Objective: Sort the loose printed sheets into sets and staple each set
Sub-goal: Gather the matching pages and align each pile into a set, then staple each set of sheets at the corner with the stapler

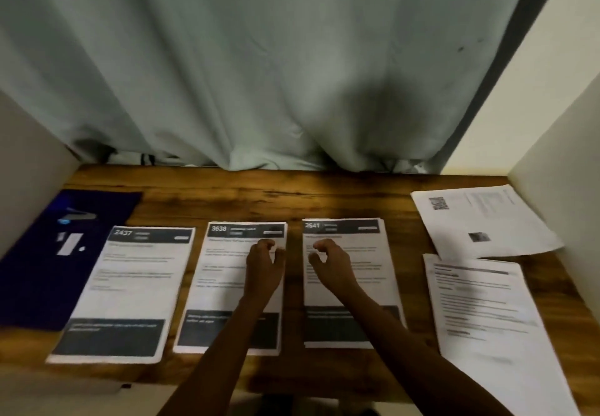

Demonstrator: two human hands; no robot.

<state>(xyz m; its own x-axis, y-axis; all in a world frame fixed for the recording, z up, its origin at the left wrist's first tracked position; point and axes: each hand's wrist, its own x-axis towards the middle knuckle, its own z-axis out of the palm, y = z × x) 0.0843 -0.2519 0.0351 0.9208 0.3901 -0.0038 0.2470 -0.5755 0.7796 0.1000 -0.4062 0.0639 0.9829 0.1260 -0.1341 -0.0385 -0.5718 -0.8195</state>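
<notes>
- Our left hand [264, 263] is over the middle pile [224, 289], the one headed 3638. Its fingers are loosely curled and hold nothing.
- Our right hand [331, 264] is over the right pile [354, 292], headed 2541. Its fingers are curled the same loose way and it is empty too.
- We cannot tell whether either hand touches the paper beneath it.
- The left pile [130, 289], headed 2437, lies apart from both hands.
- The three piles sit side by side in a row on the wooden table [292, 194].
- At the right lie a coded sheet [500, 217] and, nearer us, a text sheet [480, 311]. Their edges meet.
- A blue mat [35, 282] at the left carries small items too blurred to name.
- A pale curtain [259, 74] hangs behind the table.
</notes>
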